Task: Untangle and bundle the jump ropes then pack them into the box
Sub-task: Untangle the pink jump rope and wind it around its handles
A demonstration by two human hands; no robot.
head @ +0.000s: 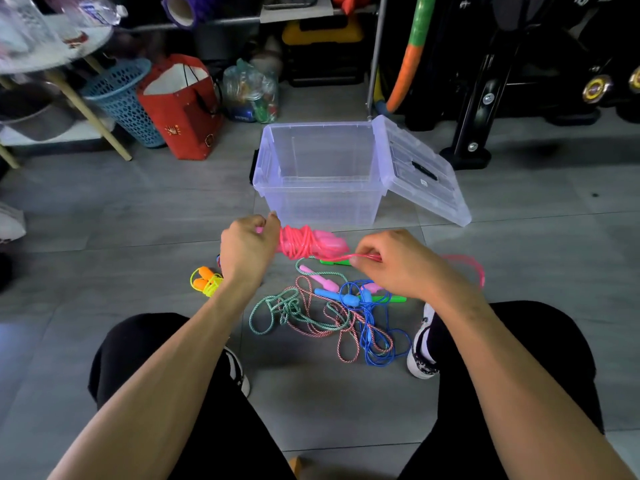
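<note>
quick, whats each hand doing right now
Left hand: closed, gripping the pink rope bundle.
Right hand: closed, pinching the loose end of the pink rope.

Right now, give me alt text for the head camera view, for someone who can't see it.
Two hands wind a pink jump rope into a bundle: the left hand grips one end, the right hand pinches the loose cord. Behind stands an open clear plastic box; tangled ropes and a bundled yellow rope lie on the grey floor.

Clear glossy plastic box (322, 188), matt tiles (138, 209)
</note>
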